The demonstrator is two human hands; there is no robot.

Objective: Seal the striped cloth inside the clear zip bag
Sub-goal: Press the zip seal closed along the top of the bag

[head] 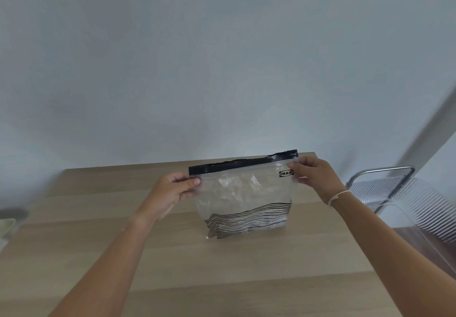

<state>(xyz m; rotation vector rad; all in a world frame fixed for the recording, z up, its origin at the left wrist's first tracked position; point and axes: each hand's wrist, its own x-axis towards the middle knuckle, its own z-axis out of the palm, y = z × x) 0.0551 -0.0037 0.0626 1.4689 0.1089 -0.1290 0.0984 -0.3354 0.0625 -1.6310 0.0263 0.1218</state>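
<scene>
A clear zip bag (243, 188) with a black band along its top stands upright on the wooden table (172, 255). The black-and-white striped cloth (249, 219) lies bunched in the bottom of the bag. My left hand (172, 189) pinches the bag's upper left corner just under the black band. My right hand (314, 176) pinches the upper right corner beside a small printed logo. The black band looks wavy along its top edge; I cannot tell whether the zip is pressed closed.
A metal-framed chair or rack with a ribbed clear panel (404, 198) stands just off the table's right edge. A blurred pale object (7, 223) sits at the far left. A plain wall rises behind the table.
</scene>
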